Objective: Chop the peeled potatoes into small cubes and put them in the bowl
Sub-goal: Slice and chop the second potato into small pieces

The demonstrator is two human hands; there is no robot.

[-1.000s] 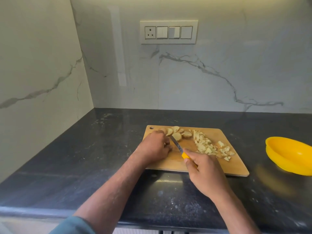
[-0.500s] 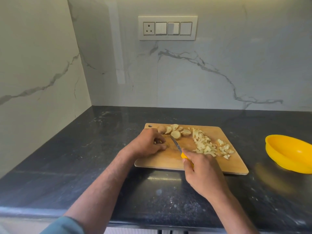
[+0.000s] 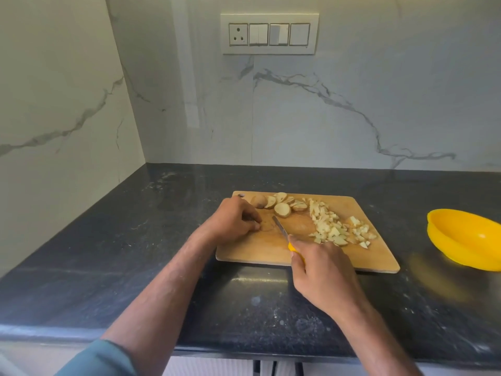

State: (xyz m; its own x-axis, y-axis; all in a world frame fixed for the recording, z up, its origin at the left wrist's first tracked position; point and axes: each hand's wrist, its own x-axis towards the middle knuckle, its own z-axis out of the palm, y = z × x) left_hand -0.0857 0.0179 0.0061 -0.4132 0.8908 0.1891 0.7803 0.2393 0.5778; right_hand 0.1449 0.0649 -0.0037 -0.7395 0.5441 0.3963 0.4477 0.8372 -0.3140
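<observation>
A wooden cutting board (image 3: 379,257) lies on the dark counter. Along its far edge sit a potato end piece (image 3: 259,200) and several round potato slices (image 3: 282,210). A pile of small potato cubes (image 3: 333,226) covers the board's right half. My left hand (image 3: 234,221) rests on the board's left part, its curled fingertips pinning a thin potato slice (image 3: 267,226) that blends with the wood. My right hand (image 3: 322,272) grips the yellow handle of a small knife (image 3: 280,226), whose blade points at the pinned slice. The yellow bowl (image 3: 466,240) stands to the right of the board, with nothing visible inside it.
The black stone counter (image 3: 135,253) runs from the left corner wall to its front edge near me. A switch panel (image 3: 269,33) is mounted on the marble back wall, which stands close behind the board.
My left hand has slid a little to the left on the board, uncovering the potato end piece. The knife and my right hand have hardly moved.
</observation>
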